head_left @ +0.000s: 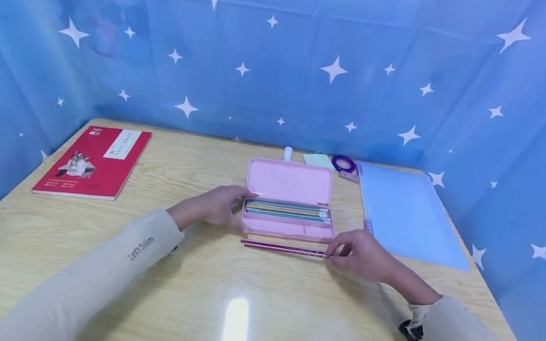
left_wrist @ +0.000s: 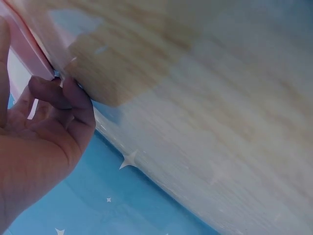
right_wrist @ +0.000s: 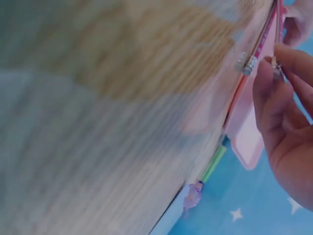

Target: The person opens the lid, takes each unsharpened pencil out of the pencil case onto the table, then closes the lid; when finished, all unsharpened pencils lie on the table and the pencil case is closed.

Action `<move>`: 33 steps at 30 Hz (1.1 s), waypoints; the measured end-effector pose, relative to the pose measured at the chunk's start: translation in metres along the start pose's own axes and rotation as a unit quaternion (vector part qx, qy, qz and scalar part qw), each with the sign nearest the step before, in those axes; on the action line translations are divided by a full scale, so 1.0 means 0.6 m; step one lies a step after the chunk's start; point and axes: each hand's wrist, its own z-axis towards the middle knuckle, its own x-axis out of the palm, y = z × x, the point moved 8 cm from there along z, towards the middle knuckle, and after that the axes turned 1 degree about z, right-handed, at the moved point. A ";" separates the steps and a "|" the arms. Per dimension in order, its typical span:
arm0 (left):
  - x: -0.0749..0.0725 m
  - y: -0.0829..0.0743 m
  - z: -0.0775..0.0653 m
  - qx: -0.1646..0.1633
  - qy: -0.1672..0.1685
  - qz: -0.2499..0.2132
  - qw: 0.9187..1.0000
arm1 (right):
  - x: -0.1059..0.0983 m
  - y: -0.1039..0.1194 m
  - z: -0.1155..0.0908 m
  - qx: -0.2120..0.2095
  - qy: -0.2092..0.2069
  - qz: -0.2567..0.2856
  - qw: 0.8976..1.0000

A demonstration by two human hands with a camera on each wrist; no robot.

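Observation:
A pink pencil case [head_left: 289, 179] lies open on the table, its lid tipped back. Several pencils [head_left: 282, 209] lie side by side in its long compartment. At its left end my left hand [head_left: 219, 204] holds the case, fingers by the hinge side and thumb by the front corner. Two dark red pencils [head_left: 286, 249] lie in front of the case, parallel to it. Thumb and finger of my right hand [head_left: 364, 255] pinch one of them near its eraser end, while the other pencil's metal-capped end [right_wrist: 250, 65] shows beside it in the right wrist view.
A red book [head_left: 95, 163] lies at the left. On the right is a blue spiral notebook [head_left: 410, 213]. Behind the case are a white tube [head_left: 287, 153], pale green paper [head_left: 317, 159], a purple tape ring [head_left: 343, 163] and a small pinkish block [head_left: 349, 176].

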 end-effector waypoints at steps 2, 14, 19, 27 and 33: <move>-0.002 0.001 -0.001 -0.002 0.000 -0.005 1.000 | -0.001 0.003 0.000 -0.008 -0.005 -0.007 1.000; 0.003 0.001 -0.002 0.011 -0.001 -0.002 1.000 | -0.001 -0.001 -0.006 0.006 -0.023 0.026 0.999; 0.003 0.001 -0.003 0.005 -0.001 -0.008 1.000 | 0.003 -0.008 -0.007 0.010 -0.031 0.005 0.999; 0.002 0.002 -0.004 0.008 -0.002 -0.001 1.000 | 0.004 -0.012 -0.003 0.011 -0.027 -0.016 0.999; 0.002 0.002 -0.001 0.006 -0.002 -0.005 1.000 | 0.001 -0.021 0.000 0.029 -0.023 -0.025 0.999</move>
